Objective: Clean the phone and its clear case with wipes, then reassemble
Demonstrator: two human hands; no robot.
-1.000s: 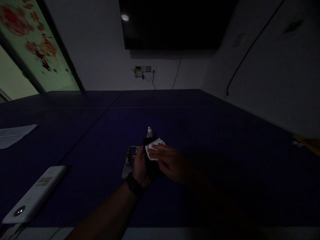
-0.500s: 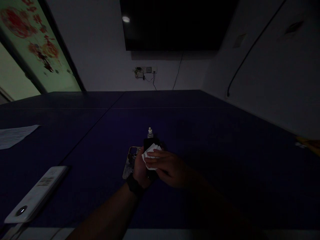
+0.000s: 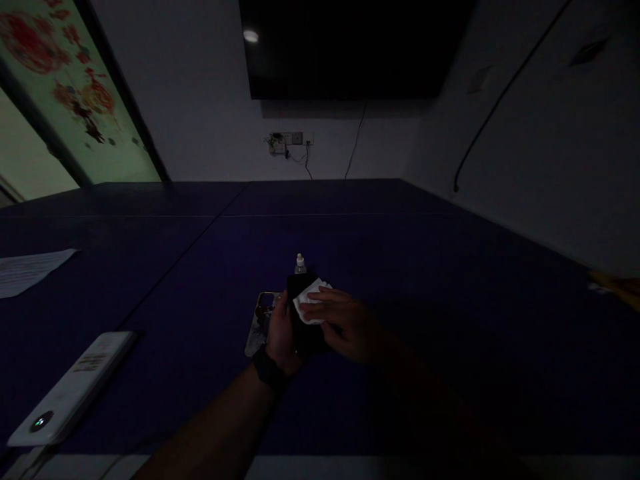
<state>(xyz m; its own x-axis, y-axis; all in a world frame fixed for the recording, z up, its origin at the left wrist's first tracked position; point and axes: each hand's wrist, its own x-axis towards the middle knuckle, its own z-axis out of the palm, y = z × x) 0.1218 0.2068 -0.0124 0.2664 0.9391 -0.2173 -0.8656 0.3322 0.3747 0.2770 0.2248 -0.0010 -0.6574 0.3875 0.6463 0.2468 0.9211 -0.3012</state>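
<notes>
My left hand, with a dark watch on its wrist, is closed around a black smartphone whose dark face points up. Pressed on the upper part of the phone is a folded white tissue, held under the fingers of my right hand. A phone case with a printed picture lies on the table just left of my left hand, partly covered by it. Beyond the phone stands a small clear bottle with a white dropper-like top; its lower part is hidden.
The dark blue table stretches to the wall. A white power bank with a cable lies at the near left, and a printed paper sheet farther back. A yellow item sits at the right edge. A large screen hangs above.
My right hand has slid the tissue a little up and to the right over the phone, showing more of its dark face. My left hand holds the phone in nearly the same place.
</notes>
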